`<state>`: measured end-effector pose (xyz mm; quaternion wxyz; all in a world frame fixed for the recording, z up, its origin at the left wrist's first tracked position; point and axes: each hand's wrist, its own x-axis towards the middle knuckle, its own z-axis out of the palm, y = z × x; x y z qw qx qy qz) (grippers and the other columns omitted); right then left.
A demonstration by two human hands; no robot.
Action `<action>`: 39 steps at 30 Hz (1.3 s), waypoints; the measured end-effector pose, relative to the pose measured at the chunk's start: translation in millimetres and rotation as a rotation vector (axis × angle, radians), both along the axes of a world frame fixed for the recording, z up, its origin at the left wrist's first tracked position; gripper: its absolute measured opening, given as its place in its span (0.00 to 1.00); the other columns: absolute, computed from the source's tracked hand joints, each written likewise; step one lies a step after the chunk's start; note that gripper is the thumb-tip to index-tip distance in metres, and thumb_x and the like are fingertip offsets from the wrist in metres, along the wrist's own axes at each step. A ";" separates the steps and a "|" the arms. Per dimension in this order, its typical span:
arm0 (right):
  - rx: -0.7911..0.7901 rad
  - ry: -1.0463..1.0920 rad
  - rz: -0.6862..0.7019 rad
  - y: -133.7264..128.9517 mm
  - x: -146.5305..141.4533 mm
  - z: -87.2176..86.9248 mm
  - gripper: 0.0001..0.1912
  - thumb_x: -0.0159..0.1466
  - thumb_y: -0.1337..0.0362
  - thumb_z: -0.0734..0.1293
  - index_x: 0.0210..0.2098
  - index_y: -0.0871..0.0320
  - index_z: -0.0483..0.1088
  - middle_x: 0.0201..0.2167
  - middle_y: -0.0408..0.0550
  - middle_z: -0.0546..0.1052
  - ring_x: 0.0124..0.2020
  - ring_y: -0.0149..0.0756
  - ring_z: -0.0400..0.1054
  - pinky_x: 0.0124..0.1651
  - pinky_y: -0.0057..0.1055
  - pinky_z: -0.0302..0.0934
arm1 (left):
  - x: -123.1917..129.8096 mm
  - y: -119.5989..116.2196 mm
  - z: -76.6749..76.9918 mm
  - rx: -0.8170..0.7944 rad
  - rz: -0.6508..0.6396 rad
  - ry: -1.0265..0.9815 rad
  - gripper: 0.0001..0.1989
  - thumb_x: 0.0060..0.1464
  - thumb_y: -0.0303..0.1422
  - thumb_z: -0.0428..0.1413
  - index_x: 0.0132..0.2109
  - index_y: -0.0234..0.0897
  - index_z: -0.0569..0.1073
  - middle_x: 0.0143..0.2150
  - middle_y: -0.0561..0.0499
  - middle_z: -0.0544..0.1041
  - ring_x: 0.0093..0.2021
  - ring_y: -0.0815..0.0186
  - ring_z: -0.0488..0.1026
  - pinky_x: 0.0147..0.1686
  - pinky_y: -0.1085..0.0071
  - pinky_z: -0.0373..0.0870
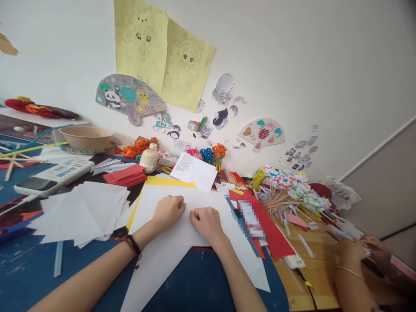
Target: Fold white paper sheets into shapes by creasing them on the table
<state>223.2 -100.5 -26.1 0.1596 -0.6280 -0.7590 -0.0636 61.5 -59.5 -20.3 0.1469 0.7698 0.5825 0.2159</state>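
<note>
My left hand [170, 211] is curled into a loose fist on the white paper sheets [152, 268] in front of me. Beside it, a small gap away, my right hand [206, 223] is also closed on the paper. Nothing shows between the fingers of either. Under the white sheets, a yellow sheet [169, 182] sticks out at the back and left. A white card with handwritten lines [194, 170] leans just beyond my hands. Right of my right hand are red sheets [276, 234] and a blue strap or band [251, 245].
To the left lie a fanned stack of white paper [81, 212], red slips [126, 176] and a white device [53, 177]. A glue bottle [150, 159] stands behind. Thin sticks [282, 198] and paper flowers [305, 190] crowd the right; another person's hands [354, 255] work there.
</note>
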 end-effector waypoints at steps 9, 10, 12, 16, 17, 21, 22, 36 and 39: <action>-0.472 0.281 0.036 15.9 -4.1 21.8 0.19 0.57 0.52 0.68 0.18 0.58 0.65 0.16 0.40 0.70 0.19 0.28 0.64 0.23 0.24 0.50 | -6.7 5.5 -6.3 0.032 -0.013 -0.015 0.12 0.54 0.37 0.48 0.25 0.39 0.66 0.25 0.51 0.73 0.29 0.63 0.68 0.25 0.70 0.48; -0.560 0.353 0.038 20.1 -3.8 22.2 0.19 0.56 0.51 0.68 0.18 0.58 0.66 0.16 0.40 0.70 0.17 0.27 0.64 0.23 0.24 0.53 | -6.8 5.8 -6.5 0.030 -0.014 -0.019 0.12 0.54 0.37 0.47 0.25 0.39 0.66 0.25 0.51 0.73 0.28 0.63 0.68 0.25 0.70 0.48; -0.708 0.485 0.051 29.2 -1.8 21.5 0.19 0.55 0.51 0.69 0.19 0.59 0.67 0.15 0.40 0.70 0.15 0.27 0.65 0.21 0.24 0.58 | -7.5 6.3 -6.8 0.025 -0.020 -0.028 0.12 0.54 0.36 0.47 0.25 0.40 0.66 0.26 0.51 0.73 0.28 0.64 0.68 0.25 0.70 0.49; -0.901 0.607 0.080 45.0 6.7 19.0 0.18 0.53 0.53 0.71 0.18 0.60 0.67 0.13 0.41 0.70 0.13 0.29 0.65 0.17 0.23 0.59 | -9.8 7.2 -5.6 0.020 -0.041 -0.044 0.12 0.55 0.36 0.47 0.25 0.40 0.66 0.26 0.52 0.74 0.28 0.64 0.69 0.25 0.71 0.50; -0.937 0.619 0.081 47.6 9.2 18.9 0.18 0.53 0.54 0.72 0.18 0.61 0.67 0.12 0.41 0.70 0.13 0.29 0.65 0.17 0.23 0.60 | -10.4 7.2 -5.0 0.020 -0.044 -0.045 0.12 0.55 0.36 0.48 0.25 0.39 0.66 0.26 0.52 0.74 0.29 0.64 0.69 0.25 0.71 0.50; -1.030 0.651 0.048 52.4 18.5 20.2 0.17 0.52 0.54 0.73 0.20 0.61 0.68 0.12 0.41 0.71 0.13 0.29 0.66 0.16 0.22 0.61 | -12.9 6.2 -2.5 0.011 -0.056 -0.042 0.12 0.55 0.36 0.48 0.26 0.40 0.68 0.27 0.51 0.75 0.30 0.63 0.70 0.25 0.70 0.51; -1.043 0.649 0.028 52.6 20.7 20.8 0.18 0.51 0.53 0.73 0.20 0.61 0.68 0.12 0.41 0.72 0.13 0.29 0.67 0.16 0.21 0.60 | -13.4 5.8 -2.1 0.007 -0.059 -0.040 0.12 0.55 0.36 0.47 0.26 0.40 0.68 0.27 0.51 0.75 0.30 0.63 0.71 0.25 0.70 0.51; -1.024 0.662 -0.179 29.5 77.6 33.1 0.20 0.49 0.51 0.75 0.21 0.62 0.68 0.14 0.43 0.73 0.15 0.30 0.69 0.17 0.20 0.61 | -16.5 4.0 -1.0 -0.011 -0.113 -0.011 0.13 0.57 0.35 0.46 0.28 0.39 0.70 0.29 0.48 0.75 0.32 0.61 0.71 0.28 0.70 0.55; -0.999 0.654 -0.210 22.3 82.7 34.5 0.19 0.52 0.52 0.74 0.21 0.61 0.67 0.15 0.43 0.73 0.16 0.30 0.69 0.19 0.21 0.63 | -17.2 3.2 -1.3 -0.008 -0.117 -0.007 0.13 0.57 0.36 0.46 0.28 0.39 0.70 0.29 0.48 0.75 0.32 0.61 0.71 0.28 0.70 0.55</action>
